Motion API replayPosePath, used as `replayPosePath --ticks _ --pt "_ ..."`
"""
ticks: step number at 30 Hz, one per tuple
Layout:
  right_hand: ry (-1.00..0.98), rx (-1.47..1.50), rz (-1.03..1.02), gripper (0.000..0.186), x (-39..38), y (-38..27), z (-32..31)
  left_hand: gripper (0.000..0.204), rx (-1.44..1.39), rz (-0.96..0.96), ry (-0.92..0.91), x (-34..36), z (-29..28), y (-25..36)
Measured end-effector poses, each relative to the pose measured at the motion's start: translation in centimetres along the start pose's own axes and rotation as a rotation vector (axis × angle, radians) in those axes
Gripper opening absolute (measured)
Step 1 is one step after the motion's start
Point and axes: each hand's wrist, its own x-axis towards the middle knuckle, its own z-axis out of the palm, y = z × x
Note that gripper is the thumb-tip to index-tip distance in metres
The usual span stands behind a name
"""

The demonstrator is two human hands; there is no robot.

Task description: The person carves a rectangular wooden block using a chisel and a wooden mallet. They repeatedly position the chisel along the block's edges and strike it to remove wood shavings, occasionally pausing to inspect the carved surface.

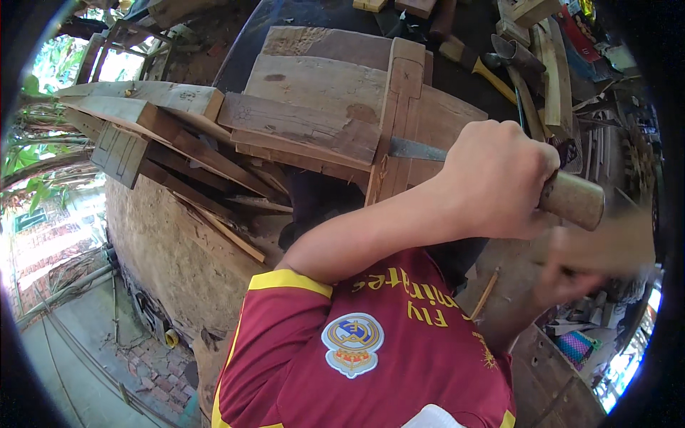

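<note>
My left hand (499, 175) is closed round a chisel, its wooden handle (576, 200) sticking out on the right. The chisel's metal blade (416, 150) points left and its tip rests at the edge of a narrow wooden piece (396, 118) with marked lines and a recess. This piece lies across a stack of wide boards (314, 85); small shavings cling near its lower part. To the right, my right hand (567, 282) is smeared by motion. It grips a blurred tan wooden mallet (606, 242), close to the end of the chisel handle.
Curved timber pieces (153, 114) are stacked at the left. Hand tools, including a yellow-handled one (496, 82), lie at the back right beside long wood offcuts (556, 78). A thin orange stick (485, 294) lies by my right arm.
</note>
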Motion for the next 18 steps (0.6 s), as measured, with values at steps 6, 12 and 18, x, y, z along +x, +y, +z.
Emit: replayPosePath --ticks 6,12,18 --pt "0.082 0.253 0.298 0.055 0.2 2.1 -1.3 0.021 -0.01 0.011 0.026 -0.1 0.4 -0.2" --pt "0.007 0.199 -0.014 0.069 -2.4 3.5 0.8 0.02 0.039 -0.005 -0.016 0.0 0.7 -0.1" --pt "0.108 0.366 0.479 0.069 -0.8 2.2 -0.4 0.02 0.049 0.002 0.001 -0.1 0.9 -0.2"
